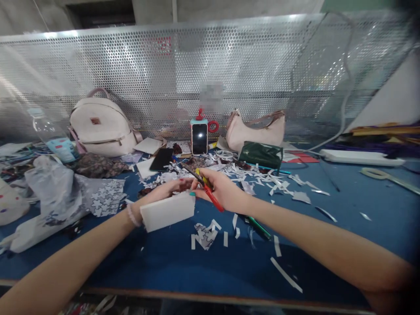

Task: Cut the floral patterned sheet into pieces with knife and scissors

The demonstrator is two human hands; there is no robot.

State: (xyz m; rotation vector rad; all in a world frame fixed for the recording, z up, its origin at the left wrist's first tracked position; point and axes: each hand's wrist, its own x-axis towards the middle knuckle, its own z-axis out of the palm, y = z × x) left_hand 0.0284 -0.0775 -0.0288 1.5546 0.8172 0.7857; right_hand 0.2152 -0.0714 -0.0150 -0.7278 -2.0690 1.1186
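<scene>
Head view: I see the right hand's (229,190) fingers grasping red-handled metal scissors (212,197) above the blue bench (157,267); a white rectangular slab (169,212) partly hides the left hand (169,189), whose finger grip I cannot tell.

Red is seen on the scissors (214,199) in the right grip (229,189); the counter (157,258) below is coloured blue.

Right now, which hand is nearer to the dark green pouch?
Right. The right hand is in front of the dark green pouch, off to its left; the left hand is farther left, also nearer the viewer than the pouch.
</scene>
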